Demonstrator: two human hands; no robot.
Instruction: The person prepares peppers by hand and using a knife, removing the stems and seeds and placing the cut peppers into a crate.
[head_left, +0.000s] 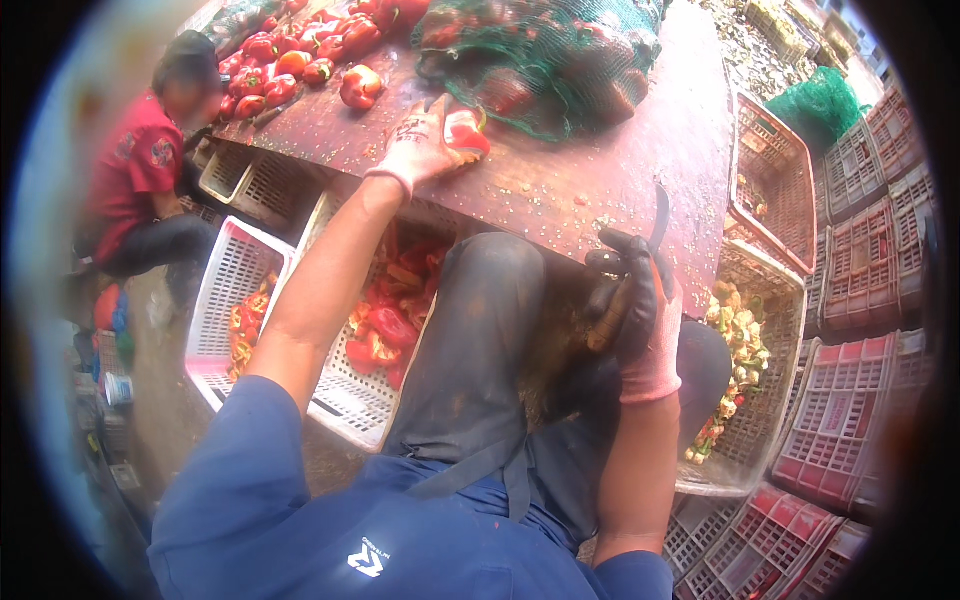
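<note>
My left hand (426, 146), in a pale work glove, grips a red bell pepper (466, 135) at the near part of the worktable (525, 176). Its thumb and fingers lie around the pepper. My right hand (637, 300), in a pink glove with dark palm and fingers, is closed around the wooden handle of a knife (661, 217). The short curved blade points up and away, over the table's edge. Pale seeds and scraps are scattered on the tabletop. Another red pepper (361, 87) lies beyond my left hand, near a heap of red peppers (279, 64).
A green mesh sack (555, 67) of peppers lies on the table. Crates of red pepper pieces (386, 330) stand below left; a crate of pepper cores (739, 352) stands right. A person (142, 165) sits at left. Stacked crates (840, 420) line the right.
</note>
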